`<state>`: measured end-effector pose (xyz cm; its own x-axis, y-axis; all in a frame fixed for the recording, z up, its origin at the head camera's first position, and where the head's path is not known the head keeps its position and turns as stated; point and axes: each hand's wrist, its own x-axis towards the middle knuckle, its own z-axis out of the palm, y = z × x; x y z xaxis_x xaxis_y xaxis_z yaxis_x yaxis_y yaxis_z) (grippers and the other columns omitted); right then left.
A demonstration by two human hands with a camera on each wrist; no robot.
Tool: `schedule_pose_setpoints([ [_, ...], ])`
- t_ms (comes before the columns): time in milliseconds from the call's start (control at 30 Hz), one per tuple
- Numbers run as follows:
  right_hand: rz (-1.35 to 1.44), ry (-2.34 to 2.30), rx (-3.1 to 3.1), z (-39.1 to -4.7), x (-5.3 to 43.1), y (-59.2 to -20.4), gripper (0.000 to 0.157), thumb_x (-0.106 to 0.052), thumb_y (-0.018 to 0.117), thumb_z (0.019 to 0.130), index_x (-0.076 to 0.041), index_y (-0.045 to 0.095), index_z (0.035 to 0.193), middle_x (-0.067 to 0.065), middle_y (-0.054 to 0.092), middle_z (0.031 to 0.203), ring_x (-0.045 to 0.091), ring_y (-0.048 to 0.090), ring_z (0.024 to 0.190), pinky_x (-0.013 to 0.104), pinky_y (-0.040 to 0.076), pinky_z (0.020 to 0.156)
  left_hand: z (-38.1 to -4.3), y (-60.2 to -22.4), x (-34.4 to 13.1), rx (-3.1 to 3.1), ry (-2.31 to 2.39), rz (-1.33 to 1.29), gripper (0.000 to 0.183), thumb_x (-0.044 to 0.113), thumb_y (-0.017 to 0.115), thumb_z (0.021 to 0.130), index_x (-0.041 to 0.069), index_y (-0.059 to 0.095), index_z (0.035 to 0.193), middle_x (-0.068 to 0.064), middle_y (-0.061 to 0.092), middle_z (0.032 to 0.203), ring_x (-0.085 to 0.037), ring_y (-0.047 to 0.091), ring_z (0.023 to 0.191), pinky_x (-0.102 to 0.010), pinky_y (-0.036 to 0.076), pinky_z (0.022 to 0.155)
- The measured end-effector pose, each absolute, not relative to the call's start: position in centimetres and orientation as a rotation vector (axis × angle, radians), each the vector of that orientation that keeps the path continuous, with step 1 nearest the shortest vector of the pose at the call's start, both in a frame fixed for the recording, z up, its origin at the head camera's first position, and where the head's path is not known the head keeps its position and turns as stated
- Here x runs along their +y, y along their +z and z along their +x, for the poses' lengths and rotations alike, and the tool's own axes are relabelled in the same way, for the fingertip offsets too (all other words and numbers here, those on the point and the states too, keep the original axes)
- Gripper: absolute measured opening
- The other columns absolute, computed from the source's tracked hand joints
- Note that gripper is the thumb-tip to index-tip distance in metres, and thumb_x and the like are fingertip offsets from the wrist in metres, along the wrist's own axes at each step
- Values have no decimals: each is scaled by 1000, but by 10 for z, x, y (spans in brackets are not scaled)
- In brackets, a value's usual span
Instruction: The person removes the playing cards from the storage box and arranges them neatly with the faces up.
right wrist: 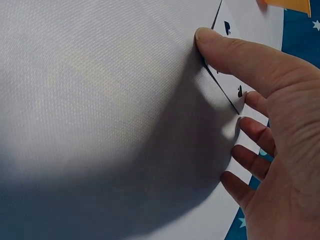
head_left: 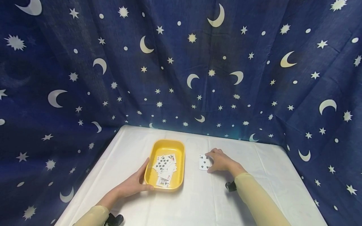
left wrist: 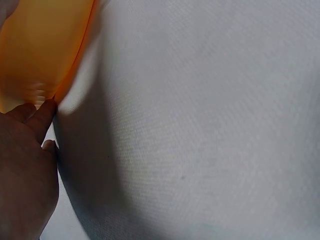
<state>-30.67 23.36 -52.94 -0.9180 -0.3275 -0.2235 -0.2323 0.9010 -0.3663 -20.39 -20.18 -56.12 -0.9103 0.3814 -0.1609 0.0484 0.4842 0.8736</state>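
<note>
A yellow tray (head_left: 183, 163) stands on the white table with several playing cards (head_left: 163, 164) piled face up in it. My left hand (head_left: 132, 185) rests against the tray's left side, fingers along the outer wall and thumb at its near left corner. In the left wrist view, those fingers (left wrist: 42, 117) look fairly straight against the orange-yellow wall. To the right of the tray, my right hand (head_left: 222, 161) holds a spade playing card (head_left: 204, 162) by its opposite edges, between thumb and index finger. The other right fingers (right wrist: 250, 162) are bent loosely beside it.
The white tablecloth (head_left: 195, 201) covers the table, with light creases. Behind and along the sides hangs a dark blue curtain (head_left: 175, 69) with moons and stars. Each wrist carries a black camera, one visible below the right sleeve (head_left: 254, 191).
</note>
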Motion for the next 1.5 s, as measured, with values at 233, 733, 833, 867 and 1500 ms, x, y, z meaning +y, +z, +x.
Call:
schedule_pose_setpoints([
  [233, -402, -489, 2783, -307, 234, -529, 88, -39, 96, 67, -18, 60, 145, 4, 54, 133, 25, 48, 121, 52, 43, 110, -203, -561, -201, 2399, 1417, 385, 126, 45, 88, 78, 30, -2, 166, 3, -2, 172, -23, 2, 156, -54, 7, 124],
  [733, -387, -513, 2761, -305, 235, -528, 96, -40, 95, 69, -17, 52, 152, 9, 51, 142, 28, 45, 128, 55, 38, 114, -204, -559, -201, 2413, 1394, 383, 126, 47, 87, 78, 30, -2, 166, 1, -1, 172, -25, 2, 156, -55, 8, 123],
  [833, -400, -516, 2751, -305, 236, -527, 94, -43, 92, 72, -16, 51, 153, 10, 50, 144, 29, 44, 132, 55, 36, 115, -204, -559, -201, 2409, 1401, 389, 126, 47, 88, 78, 29, -2, 166, 1, -1, 172, -25, 2, 156, -56, 8, 123],
  [867, -404, -513, 2750, -305, 236, -526, 93, -45, 91, 74, -16, 50, 153, 11, 50, 146, 30, 43, 133, 55, 36, 116, -204, -559, -201, 2408, 1405, 392, 126, 46, 88, 78, 29, -2, 166, 1, -1, 172, -25, 2, 156, -56, 8, 123],
  [1500, -582, -525, 2987, -297, 174, -483, 89, -61, 70, 88, -16, 39, 159, 9, 39, 160, 31, 31, 149, 55, 29, 120, -201, -557, -199, 2409, 1402, 372, 126, 45, 89, 78, 29, 0, 166, 0, 0, 172, -26, 3, 156, -57, 10, 123],
])
